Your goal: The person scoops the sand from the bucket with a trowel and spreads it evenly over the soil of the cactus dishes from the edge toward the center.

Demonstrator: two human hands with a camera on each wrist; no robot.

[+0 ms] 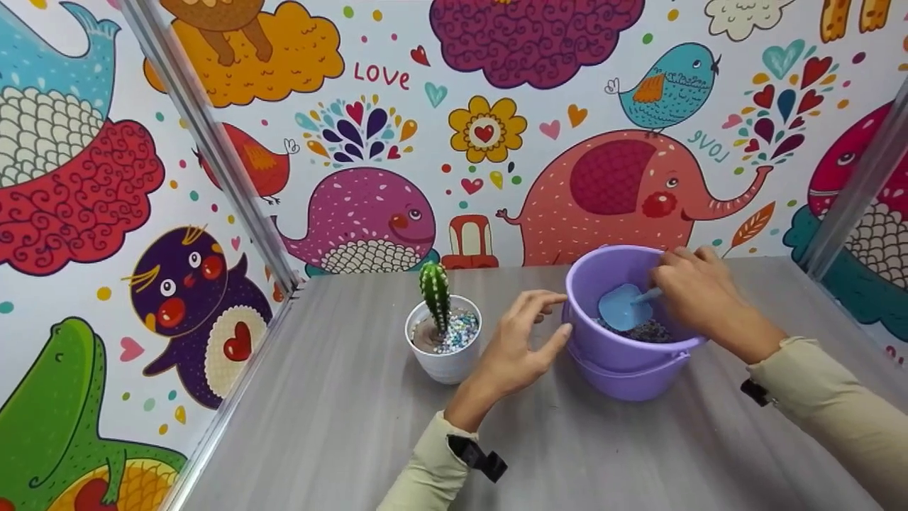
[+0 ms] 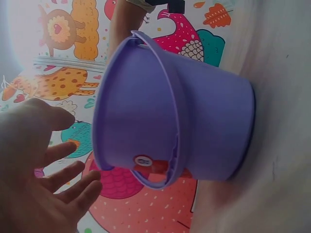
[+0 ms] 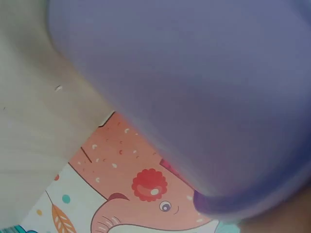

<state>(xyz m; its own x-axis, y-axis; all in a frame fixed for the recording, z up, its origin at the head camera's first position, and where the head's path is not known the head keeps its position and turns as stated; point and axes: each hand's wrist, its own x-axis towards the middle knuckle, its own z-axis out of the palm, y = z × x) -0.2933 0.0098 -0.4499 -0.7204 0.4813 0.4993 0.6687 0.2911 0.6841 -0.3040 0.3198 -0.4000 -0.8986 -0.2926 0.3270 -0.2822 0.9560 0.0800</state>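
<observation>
A purple bucket (image 1: 613, 355) with a lowered handle stands on the table, dark loose grains (image 1: 649, 331) in its bottom. My right hand (image 1: 699, 294) reaches over its right rim and grips the handle of a light blue scoop (image 1: 624, 308), whose bowl is inside the bucket just above the grains. At the bucket's left side, my left hand (image 1: 521, 341) is held with fingers spread and nothing in it. In the left wrist view those fingers (image 2: 73, 191) are close to the rim; touch is unclear. The right wrist view shows the bucket wall (image 3: 184, 87), with the scoop hidden.
Left of the bucket stands a white pot (image 1: 443, 367) holding a green cactus (image 1: 435, 291) and small coloured beads (image 1: 461, 330). Behind the grey table (image 1: 319, 397) rises a wall (image 1: 489, 184) printed with cartoon animals. Metal posts (image 1: 213, 142) mark the corners.
</observation>
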